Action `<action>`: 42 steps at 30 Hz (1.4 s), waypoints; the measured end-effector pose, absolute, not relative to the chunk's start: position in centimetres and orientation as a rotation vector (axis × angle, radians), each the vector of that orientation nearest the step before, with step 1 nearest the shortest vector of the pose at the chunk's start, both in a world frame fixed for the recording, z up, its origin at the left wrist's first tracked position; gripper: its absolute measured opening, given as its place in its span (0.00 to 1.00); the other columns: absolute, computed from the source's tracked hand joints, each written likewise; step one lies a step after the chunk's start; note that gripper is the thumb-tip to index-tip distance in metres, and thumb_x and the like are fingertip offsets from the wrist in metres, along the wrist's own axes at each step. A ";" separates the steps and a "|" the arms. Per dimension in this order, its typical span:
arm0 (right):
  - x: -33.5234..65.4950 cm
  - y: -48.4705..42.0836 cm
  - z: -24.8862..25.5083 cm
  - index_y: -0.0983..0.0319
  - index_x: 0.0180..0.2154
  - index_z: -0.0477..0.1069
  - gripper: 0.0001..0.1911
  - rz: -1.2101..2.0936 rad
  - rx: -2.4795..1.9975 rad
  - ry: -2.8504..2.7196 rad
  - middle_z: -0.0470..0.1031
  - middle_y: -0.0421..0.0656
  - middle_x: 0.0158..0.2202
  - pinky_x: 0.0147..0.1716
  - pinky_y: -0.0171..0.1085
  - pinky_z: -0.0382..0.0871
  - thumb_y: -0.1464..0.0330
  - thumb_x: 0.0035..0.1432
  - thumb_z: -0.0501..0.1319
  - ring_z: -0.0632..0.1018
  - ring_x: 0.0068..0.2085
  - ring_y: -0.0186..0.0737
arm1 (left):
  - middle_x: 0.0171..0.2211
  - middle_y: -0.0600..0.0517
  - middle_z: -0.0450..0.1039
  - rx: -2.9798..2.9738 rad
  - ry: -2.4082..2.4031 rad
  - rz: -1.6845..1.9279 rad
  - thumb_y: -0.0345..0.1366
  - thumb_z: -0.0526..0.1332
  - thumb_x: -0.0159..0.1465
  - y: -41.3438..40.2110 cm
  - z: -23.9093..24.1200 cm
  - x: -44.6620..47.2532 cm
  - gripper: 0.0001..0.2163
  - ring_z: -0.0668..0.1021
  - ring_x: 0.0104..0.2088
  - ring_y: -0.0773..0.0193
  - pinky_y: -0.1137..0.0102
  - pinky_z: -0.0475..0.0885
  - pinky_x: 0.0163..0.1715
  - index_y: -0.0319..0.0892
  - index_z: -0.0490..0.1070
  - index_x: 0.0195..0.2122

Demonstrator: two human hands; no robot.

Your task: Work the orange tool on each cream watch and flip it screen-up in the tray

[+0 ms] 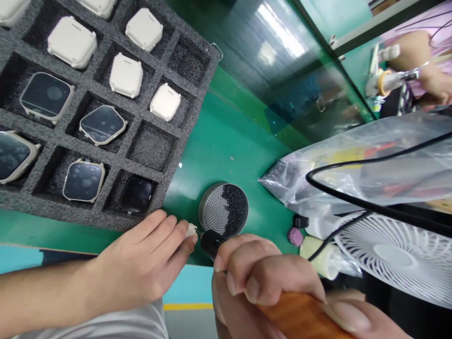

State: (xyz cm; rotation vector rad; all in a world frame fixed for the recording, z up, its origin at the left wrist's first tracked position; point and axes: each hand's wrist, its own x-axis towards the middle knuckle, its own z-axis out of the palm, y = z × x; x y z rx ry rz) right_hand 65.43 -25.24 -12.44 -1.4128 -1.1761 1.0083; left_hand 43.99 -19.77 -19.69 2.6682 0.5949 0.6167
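My left hand (151,254) is closed around a pale watch case (191,230), mostly hidden by the fingers. My right hand (261,278) grips a screwdriver with a black nose and an orange-brown body (296,310). Its thin bit points at the case's edge; whether they touch I cannot tell. Just beyond both hands stands a round screw dish (215,212), its dimpled plate half covered by tiny black screws (236,207). At left, a grey foam tray (120,155) holds several watches, some with the dark screen up (84,181), others with the pale back up (126,75).
A clear plastic bag (339,155) lies at right, crossed by a black cable (353,197). Near it are a white fan (391,256) and a small purple object (294,237). A glassy panel (261,56) stands behind. Another person's arm (409,52) shows at top right.
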 end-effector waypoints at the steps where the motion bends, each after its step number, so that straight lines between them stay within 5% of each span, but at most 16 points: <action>1: 65.4 -25.1 -12.2 0.52 0.38 0.76 0.21 1.059 -1.428 -1.195 0.66 0.38 0.24 0.33 0.55 0.84 0.56 0.75 0.47 0.78 0.29 0.45 | 0.56 0.42 0.80 2.664 0.597 0.626 0.32 0.59 0.73 -19.7 -19.7 44.0 0.16 0.78 0.53 0.49 0.51 0.70 0.60 0.35 0.79 0.59; 4: 64.9 -24.8 -12.6 0.52 0.36 0.74 0.20 0.964 -1.410 -1.150 0.65 0.37 0.23 0.30 0.54 0.82 0.56 0.74 0.48 0.77 0.27 0.44 | 0.54 0.41 0.81 2.655 0.597 0.650 0.31 0.58 0.73 -19.5 -19.5 44.2 0.16 0.78 0.50 0.49 0.51 0.70 0.58 0.34 0.79 0.57; 11: 62.2 -24.5 -13.1 0.51 0.53 0.71 0.13 0.705 -1.182 -1.005 0.76 0.37 0.33 0.27 0.47 0.77 0.58 0.73 0.54 0.77 0.28 0.39 | 0.51 0.40 0.81 2.668 0.588 0.658 0.29 0.59 0.73 -19.4 -19.5 44.3 0.13 0.78 0.46 0.52 0.52 0.72 0.54 0.34 0.79 0.55; 16: 63.2 -23.8 -12.5 0.54 0.52 0.74 0.24 0.556 -1.216 -0.888 0.73 0.37 0.34 0.29 0.46 0.76 0.44 0.67 0.59 0.75 0.30 0.38 | 0.59 0.42 0.77 2.734 0.552 0.560 0.35 0.61 0.75 -19.5 -19.6 43.9 0.18 0.77 0.54 0.49 0.51 0.72 0.58 0.36 0.75 0.63; 19: 64.5 -22.6 -13.6 0.55 0.52 0.75 0.24 0.446 -1.122 -0.900 0.72 0.37 0.32 0.24 0.44 0.73 0.46 0.68 0.56 0.73 0.26 0.37 | 0.65 0.42 0.74 2.734 0.497 0.554 0.33 0.58 0.74 -19.5 -19.7 43.8 0.19 0.76 0.58 0.47 0.49 0.71 0.60 0.36 0.74 0.65; 23: 65.1 -21.6 -15.1 0.54 0.52 0.75 0.27 0.406 -1.097 -0.907 0.71 0.36 0.31 0.22 0.40 0.72 0.45 0.69 0.50 0.72 0.24 0.35 | 0.59 0.40 0.78 2.736 0.583 0.601 0.36 0.64 0.74 -19.6 -19.8 44.0 0.17 0.78 0.55 0.49 0.50 0.72 0.60 0.35 0.76 0.60; 32: 64.7 -21.6 -15.7 0.53 0.52 0.74 0.24 0.438 -1.118 -0.903 0.71 0.37 0.32 0.23 0.41 0.73 0.46 0.70 0.51 0.73 0.26 0.35 | 0.64 0.39 0.75 2.683 0.524 0.580 0.31 0.55 0.73 -19.6 -19.6 43.8 0.16 0.77 0.59 0.45 0.48 0.68 0.63 0.35 0.78 0.56; 42: 63.5 -23.4 -12.7 0.53 0.54 0.74 0.21 0.473 -1.228 -0.869 0.72 0.35 0.33 0.27 0.44 0.75 0.49 0.72 0.52 0.73 0.28 0.36 | 0.61 0.41 0.77 2.695 0.550 0.620 0.34 0.62 0.75 -19.6 -19.8 44.0 0.15 0.79 0.55 0.49 0.50 0.72 0.60 0.37 0.78 0.59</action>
